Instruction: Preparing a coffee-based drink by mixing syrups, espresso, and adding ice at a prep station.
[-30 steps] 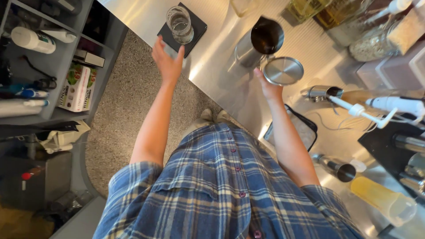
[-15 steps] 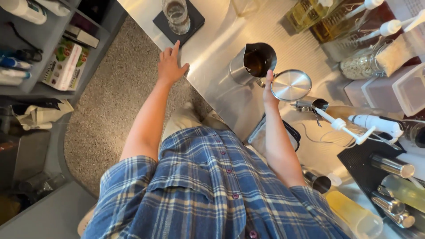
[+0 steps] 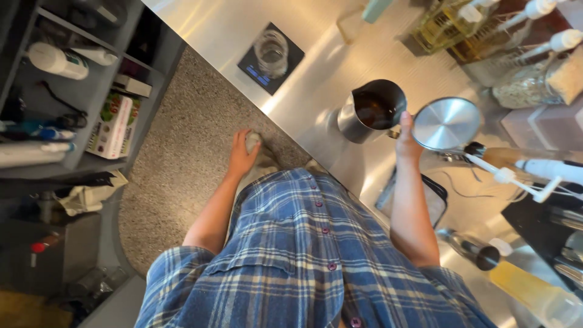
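Note:
My right hand grips the edge of a round steel lid, held just above the steel counter. Right beside it on the left stands a steel pitcher with dark liquid inside. My left hand hangs off the counter's front edge over the speckled floor. Its fingers are loosely curled and hold nothing. A clear glass stands on a black scale farther along the counter, apart from both hands.
Grey shelves at the left hold bottles and a printed box. White-capped bottles, jars, a steel jigger and a yellow bottle crowd the counter's right side. A dark tray lies near my body.
My left hand left the scale with the glass and dropped below the counter's edge. My right hand stayed at the steel lid, which now sits a little higher and farther right.

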